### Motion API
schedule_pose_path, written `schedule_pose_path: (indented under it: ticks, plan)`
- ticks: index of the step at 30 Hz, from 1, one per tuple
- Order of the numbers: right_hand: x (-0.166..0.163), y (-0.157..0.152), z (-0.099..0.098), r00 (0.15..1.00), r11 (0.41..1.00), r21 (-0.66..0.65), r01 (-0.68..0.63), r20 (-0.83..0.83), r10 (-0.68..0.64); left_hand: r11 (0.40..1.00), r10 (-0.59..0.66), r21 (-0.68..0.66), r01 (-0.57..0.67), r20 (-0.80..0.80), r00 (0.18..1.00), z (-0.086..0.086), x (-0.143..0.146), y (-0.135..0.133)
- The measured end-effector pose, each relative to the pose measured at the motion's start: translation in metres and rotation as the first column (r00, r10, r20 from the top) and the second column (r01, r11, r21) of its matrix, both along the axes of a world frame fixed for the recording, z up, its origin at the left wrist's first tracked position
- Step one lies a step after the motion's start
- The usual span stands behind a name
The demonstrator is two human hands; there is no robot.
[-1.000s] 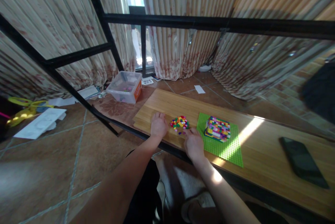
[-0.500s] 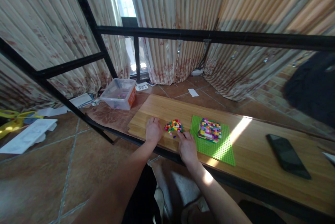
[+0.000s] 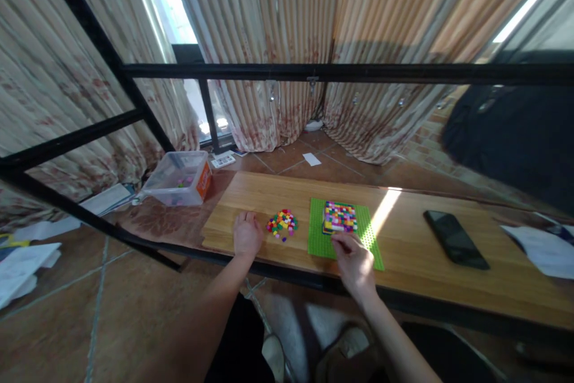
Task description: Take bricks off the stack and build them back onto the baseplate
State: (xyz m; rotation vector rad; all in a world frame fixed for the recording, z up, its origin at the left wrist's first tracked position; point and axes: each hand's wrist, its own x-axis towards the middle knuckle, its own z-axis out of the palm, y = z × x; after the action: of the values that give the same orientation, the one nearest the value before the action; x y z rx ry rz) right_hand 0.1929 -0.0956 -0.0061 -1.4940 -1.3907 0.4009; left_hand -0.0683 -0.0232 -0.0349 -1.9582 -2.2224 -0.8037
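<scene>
On a wooden table (image 3: 417, 251), my left hand (image 3: 247, 233) rests with its fingers curled under, just left of a small pile of loose coloured bricks (image 3: 281, 223). My right hand (image 3: 354, 259) hovers over the near part of a green baseplate (image 3: 318, 238), fingers pinched together; whatever they hold is too small to make out. A multicoloured brick block (image 3: 339, 217) stands on the baseplate, just beyond the right hand's fingertips.
A black phone (image 3: 455, 238) lies to the right on the table, with white paper (image 3: 540, 244) past it. A clear plastic tub (image 3: 179, 178) sits on the floor at the table's left end. A black metal frame (image 3: 314, 72) and curtains stand behind.
My right hand has moved right from beside the loose brick pile to over the green baseplate. The left hand has stayed put. The view has swung to the right.
</scene>
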Motion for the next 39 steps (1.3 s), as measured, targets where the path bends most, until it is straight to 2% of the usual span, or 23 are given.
schedule_pose_path:
  ticks: [2, 6, 9, 12, 15, 18, 23, 30, 34, 37, 39]
  plan:
    - [0.019, -0.002, 0.003, 0.999, 1.000, -0.013, 0.024, -0.033, -0.024, 1.000, -0.005, 0.015, 0.005, -0.006, 1.000, 0.000, -0.001, 0.001]
    - [0.044, 0.003, 0.008, 0.995, 0.995, -0.048, 0.088, 0.043, -0.086, 0.999, -0.016, 0.036, 0.017, -0.023, 1.000, -0.001, -0.002, 0.002]
    - [0.049, 0.012, 0.009, 0.989, 0.989, -0.042, 0.141, 0.055, -0.139, 0.999, -0.015, 0.037, 0.016, -0.037, 0.999, -0.001, -0.003, 0.003]
    - [0.048, 0.021, 0.011, 0.974, 0.988, 0.021, 0.155, 0.163, -0.156, 0.999, -0.021, 0.039, 0.022, -0.041, 0.999, -0.001, -0.003, 0.003]
    - [0.047, 0.027, 0.014, 0.949, 0.992, 0.075, 0.101, 0.292, -0.119, 0.999, -0.024, 0.039, 0.025, -0.035, 0.999, 0.000, -0.003, 0.003]
    - [0.048, 0.031, 0.017, 0.923, 0.997, 0.057, 0.045, 0.379, -0.063, 0.999, -0.020, 0.028, 0.021, -0.032, 0.999, 0.002, -0.002, 0.003]
    - [0.052, 0.039, 0.026, 0.843, 0.997, -0.061, -0.054, 0.532, 0.078, 1.000, -0.019, 0.017, 0.019, -0.024, 1.000, 0.004, -0.001, 0.003]
    - [0.047, 0.047, 0.050, 0.743, 0.959, -0.274, -0.067, 0.628, 0.231, 1.000, -0.011, 0.004, 0.011, -0.023, 1.000, 0.004, 0.000, 0.002]
    - [0.048, 0.052, 0.051, 0.773, 0.956, -0.293, -0.027, 0.600, 0.206, 1.000, -0.009, 0.002, 0.009, -0.023, 1.000, 0.005, 0.000, 0.002]
    - [0.054, 0.055, 0.040, 0.817, 0.965, -0.263, 0.025, 0.561, 0.132, 1.000, -0.014, 0.013, 0.014, -0.021, 1.000, 0.005, 0.000, 0.002]
    - [0.059, 0.055, 0.030, 0.869, 0.980, -0.195, 0.039, 0.491, 0.064, 1.000, -0.017, 0.019, 0.017, -0.015, 1.000, 0.004, 0.000, 0.002]
